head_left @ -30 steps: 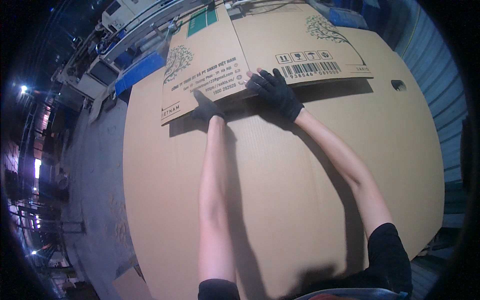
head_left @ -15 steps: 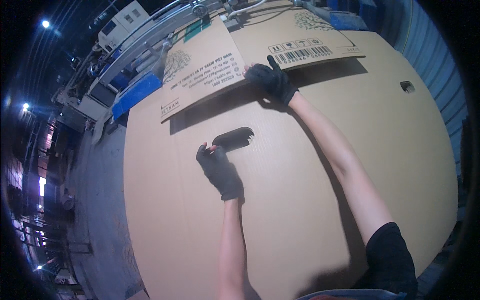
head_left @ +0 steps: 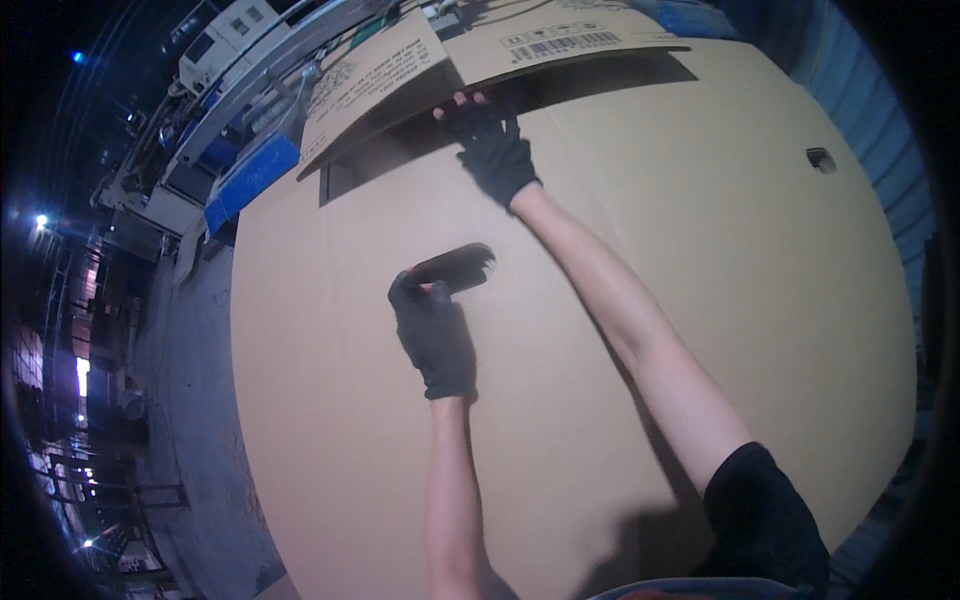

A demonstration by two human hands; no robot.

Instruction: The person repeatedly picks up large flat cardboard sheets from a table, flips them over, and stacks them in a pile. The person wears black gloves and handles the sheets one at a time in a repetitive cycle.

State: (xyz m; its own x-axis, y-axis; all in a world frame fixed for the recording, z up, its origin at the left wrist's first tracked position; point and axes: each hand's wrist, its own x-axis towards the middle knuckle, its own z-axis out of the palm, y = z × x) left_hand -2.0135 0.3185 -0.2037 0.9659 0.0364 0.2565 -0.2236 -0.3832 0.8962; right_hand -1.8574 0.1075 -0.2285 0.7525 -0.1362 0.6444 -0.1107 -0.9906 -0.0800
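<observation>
A large brown cardboard sheet (head_left: 640, 330) lies flat before me, with an oval hand hole (head_left: 465, 268) cut in its left half. My left hand (head_left: 432, 335), in a black fingerless glove, is curled at the left end of this hole. Its fingertips are bent together, and what they hold, if anything, is hidden. My right hand (head_left: 490, 150), gloved the same way, reaches to the far side with fingers stretched and apart. Those fingertips are at the raised near edge of a printed cardboard flap (head_left: 375, 80). Beside it is another printed flap (head_left: 560, 38), with a dark gap beneath.
A second, smaller hole (head_left: 820, 160) is cut near the sheet's right side. Machinery with a blue part (head_left: 252, 178) stands at the far left. Grey floor (head_left: 195, 400) runs along the left, and a corrugated wall (head_left: 850, 90) rises on the right.
The printed flaps have shifted away from me and the gap under them looks wider. My right hand has moved left and its fingers have spread. My left hand has come closer against the hole.
</observation>
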